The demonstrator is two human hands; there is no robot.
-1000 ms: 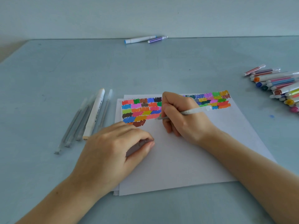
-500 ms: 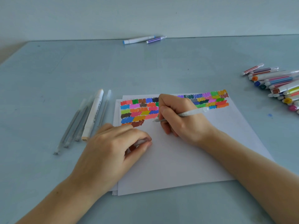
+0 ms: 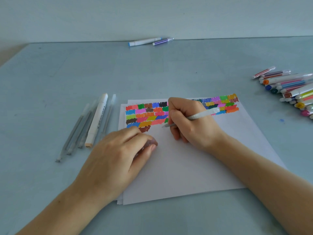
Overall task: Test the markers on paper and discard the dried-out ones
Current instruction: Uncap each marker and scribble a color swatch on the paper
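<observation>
Two hands work over one stack of white paper (image 3: 194, 167). Her right hand (image 3: 191, 122) grips a pale pen (image 3: 194, 117), tip on the sheet under the colour swatches (image 3: 149, 114). Her left hand (image 3: 118, 153) curls round a small cap (image 3: 151, 142), I think. Left of it lie one white marker (image 3: 97, 119) and about four clear pens (image 3: 76, 131). Beyond the hands, two markers (image 3: 149, 41); far right, a pile of markers (image 3: 291, 89), too many to count.

1. Big pale blue-grey table (image 3: 67, 78) fills most of the view, a bit scuffed, with a small blue mark near the right.
2. Plain pale wall (image 3: 152, 14) right behind it, soft even light.
</observation>
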